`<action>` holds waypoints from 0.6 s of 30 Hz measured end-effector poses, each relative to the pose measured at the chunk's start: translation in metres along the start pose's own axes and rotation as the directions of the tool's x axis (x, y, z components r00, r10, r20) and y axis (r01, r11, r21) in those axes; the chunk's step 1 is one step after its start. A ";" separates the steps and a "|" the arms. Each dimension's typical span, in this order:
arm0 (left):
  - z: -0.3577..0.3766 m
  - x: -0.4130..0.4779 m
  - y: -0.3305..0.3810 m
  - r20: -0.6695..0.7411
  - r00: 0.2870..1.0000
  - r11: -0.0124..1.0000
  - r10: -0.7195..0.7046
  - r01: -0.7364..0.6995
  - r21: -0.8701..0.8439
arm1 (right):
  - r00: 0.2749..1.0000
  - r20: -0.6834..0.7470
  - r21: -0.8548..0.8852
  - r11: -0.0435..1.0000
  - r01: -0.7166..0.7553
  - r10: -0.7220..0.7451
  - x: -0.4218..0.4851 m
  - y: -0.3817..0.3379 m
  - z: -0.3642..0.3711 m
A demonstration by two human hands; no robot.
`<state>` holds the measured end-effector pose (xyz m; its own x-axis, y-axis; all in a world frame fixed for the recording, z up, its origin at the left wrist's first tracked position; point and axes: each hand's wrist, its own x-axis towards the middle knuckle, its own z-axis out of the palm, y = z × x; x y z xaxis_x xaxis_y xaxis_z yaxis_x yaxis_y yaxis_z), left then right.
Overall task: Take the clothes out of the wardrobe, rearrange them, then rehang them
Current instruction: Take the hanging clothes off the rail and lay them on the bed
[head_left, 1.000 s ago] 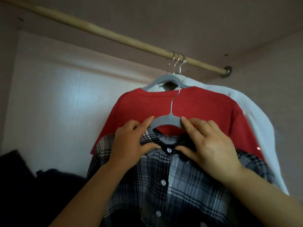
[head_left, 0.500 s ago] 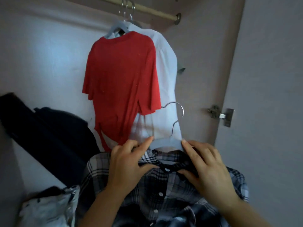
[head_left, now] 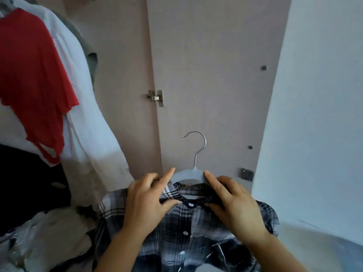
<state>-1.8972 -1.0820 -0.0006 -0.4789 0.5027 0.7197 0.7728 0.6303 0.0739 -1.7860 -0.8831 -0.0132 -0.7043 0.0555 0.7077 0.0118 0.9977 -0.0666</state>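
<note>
A black-and-white plaid shirt [head_left: 182, 230] hangs on a pale grey hanger [head_left: 188, 173] with a metal hook, held free of the rail in front of me. My left hand [head_left: 147, 203] pinches the left side of the collar and hanger shoulder, thumb under the fabric. My right hand [head_left: 235, 203] grips the right side the same way. A red T-shirt [head_left: 33, 75] and a white shirt [head_left: 86, 118] still hang in the wardrobe at the upper left; the rail is out of view.
The open wardrobe door [head_left: 212, 75] with a metal hinge [head_left: 156, 97] stands straight ahead. A white wall [head_left: 318, 114] is on the right. Dark clothing [head_left: 25, 177] and a heap of light clothes [head_left: 49, 238] lie at the lower left inside the wardrobe.
Both hands carried the plaid shirt on its hanger down and to the right, away from the rail. The view swung right, so the hanging red and white shirts slid to the left edge.
</note>
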 end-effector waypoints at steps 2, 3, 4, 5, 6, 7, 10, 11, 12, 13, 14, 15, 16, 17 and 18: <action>0.000 -0.010 0.029 0.015 0.998 0.996 0.060 -0.059 -0.070 | 0.997 0.022 -0.045 0.997 -0.066 0.067 -0.036 0.002 -0.026; 0.000 -0.017 0.046 0.024 0.996 0.990 0.088 -0.085 -0.112 | 0.993 0.033 -0.075 0.992 -0.106 0.109 -0.055 0.002 -0.042; -0.001 -0.025 0.062 0.027 0.992 0.981 0.120 -0.114 -0.155 | 0.988 0.038 -0.111 0.983 -0.145 0.150 -0.075 0.001 -0.058; -0.001 -0.033 0.079 0.029 0.988 0.969 0.152 -0.143 -0.199 | 0.981 0.038 -0.150 0.972 -0.182 0.189 -0.095 0.000 -0.074; -0.001 -0.042 0.097 0.033 0.982 0.955 0.183 -0.170 -0.244 | 0.973 0.038 -0.191 0.957 -0.218 0.229 -0.116 -0.001 -0.091; -0.001 -0.051 0.116 0.039 0.976 0.938 0.214 -0.194 -0.288 | 0.963 0.038 -0.230 0.940 -0.250 0.266 -0.136 -0.002 -0.108; -0.004 -0.075 0.174 0.027 0.949 0.864 0.313 -0.273 -0.423 | 0.932 0.032 -0.327 0.885 -0.331 0.360 -0.195 -0.003 -0.161; -0.006 -0.082 0.196 0.021 0.939 0.833 0.343 -0.294 -0.469 | 0.917 0.026 -0.359 0.860 -0.362 0.398 -0.214 -0.003 -0.181; -0.008 -0.089 0.218 0.010 0.928 0.800 0.373 -0.316 -0.511 | 0.901 0.014 -0.393 0.831 -0.394 0.434 -0.232 -0.003 -0.200; -0.010 -0.095 0.240 -0.006 0.915 0.761 0.403 -0.339 -0.553 | 0.885 -0.003 -0.429 0.799 -0.422 0.465 -0.251 -0.004 -0.220; -0.013 -0.100 0.264 -0.025 0.901 0.717 0.433 -0.361 -0.597 | 0.871 -0.023 -0.465 0.765 -0.444 0.491 -0.269 -0.005 -0.239; -0.016 -0.106 0.288 -0.039 0.885 0.671 0.463 -0.380 -0.637 | 0.856 -0.045 -0.500 0.730 -0.466 0.515 -0.287 -0.006 -0.259; -0.020 -0.111 0.313 -0.055 0.867 0.627 0.495 -0.399 -0.669 | 0.839 -0.070 -0.531 0.692 -0.490 0.540 -0.305 -0.008 -0.279; -0.024 -0.118 0.338 -0.072 0.848 0.584 0.525 -0.420 -0.695 | 0.818 -0.099 -0.556 0.651 -0.518 0.567 -0.325 -0.010 -0.299; -0.030 -0.125 0.364 -0.093 0.829 0.542 0.552 -0.441 -0.716 | 0.795 -0.127 -0.575 0.609 -0.546 0.593 -0.344 -0.012 -0.319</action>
<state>-1.5432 -0.9329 -0.0428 0.0679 0.7096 0.7013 0.9278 -0.3034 0.2172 -1.3177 -0.9017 -0.0317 -0.4631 0.6405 0.6127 0.7999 0.5997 -0.0222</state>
